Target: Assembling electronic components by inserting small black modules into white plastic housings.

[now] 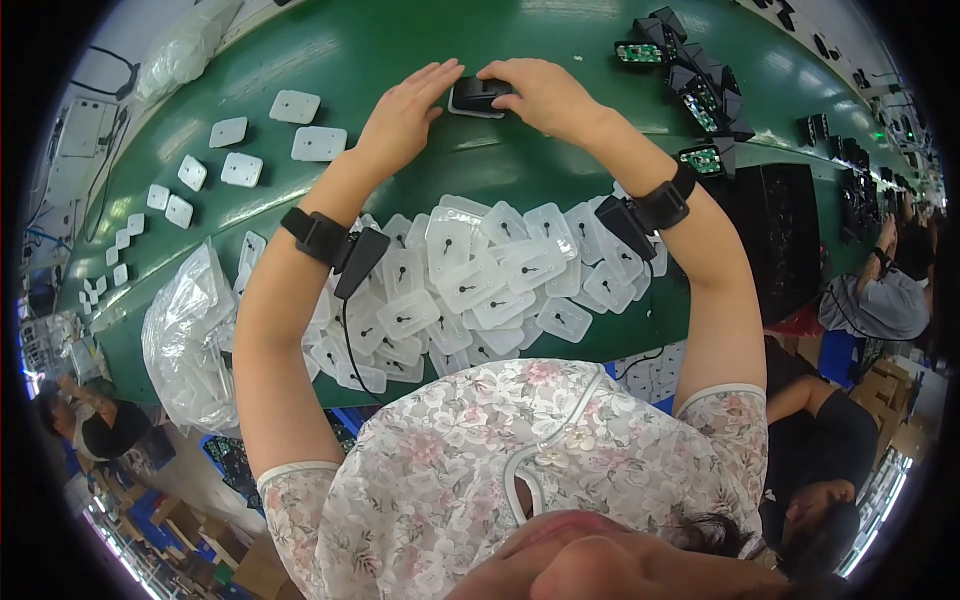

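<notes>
At the far middle of the table lies a black plastic housing (476, 97) with a pale rim along its near edge. My right hand (550, 97) grips it from the right, the index finger across its far side and the thumb on its near right. My left hand (402, 112) is beside its left side, fingers stretched out and lying together, thumb apart. Whether the left fingertips touch the housing I cannot tell. Nearer to me, between my forearms, spreads a heap of translucent plastic covers (470, 280), each with a small black piece on it.
White rectangular covers (320, 143) lie in rows at left. Black housings with green circuit boards (700, 105) are piled at far right. A clear plastic bag (190, 335) stands near left, and a black sheet (775, 240) lies at right. Other people (880, 290) sit along the green table (420, 30).
</notes>
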